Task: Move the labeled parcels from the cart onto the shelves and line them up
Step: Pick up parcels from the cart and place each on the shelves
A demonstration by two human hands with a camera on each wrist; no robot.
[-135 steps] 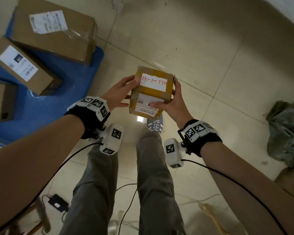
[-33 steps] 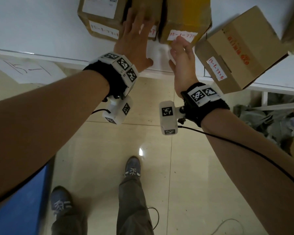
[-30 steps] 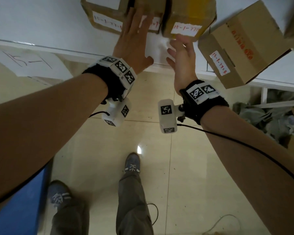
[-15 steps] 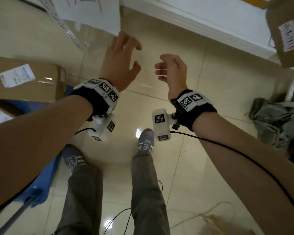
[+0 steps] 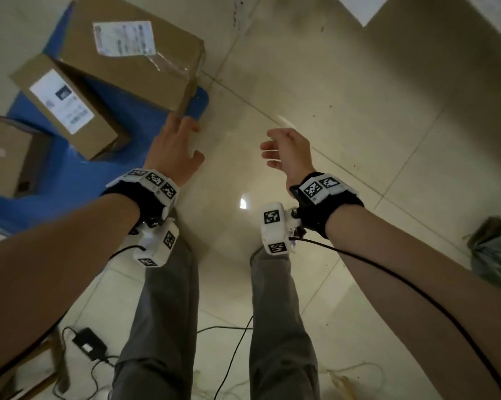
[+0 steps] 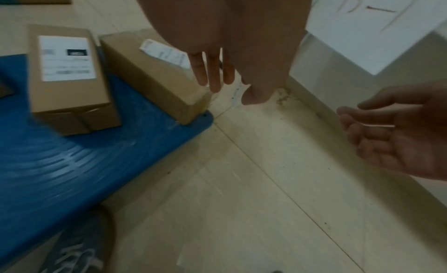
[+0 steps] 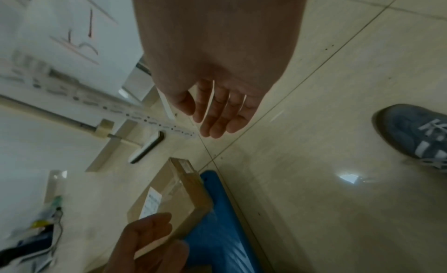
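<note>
Cardboard parcels (image 5: 128,56) lie on the blue cart (image 5: 70,174) while your left hand (image 5: 172,153) and right hand (image 5: 289,154) hover near, fingers relaxed, empty.

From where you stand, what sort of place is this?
Probably a parcel sorting or storage room. Cardboard parcels with printed shipping labels sit on a blue cart on a tiled floor, and a white shelf unit carries a handwritten paper sign. Both hands are empty.

large parcel (image 5: 133,56) on cart (image 5: 79,174) | small parcel (image 5: 67,105) left, beside it
</note>
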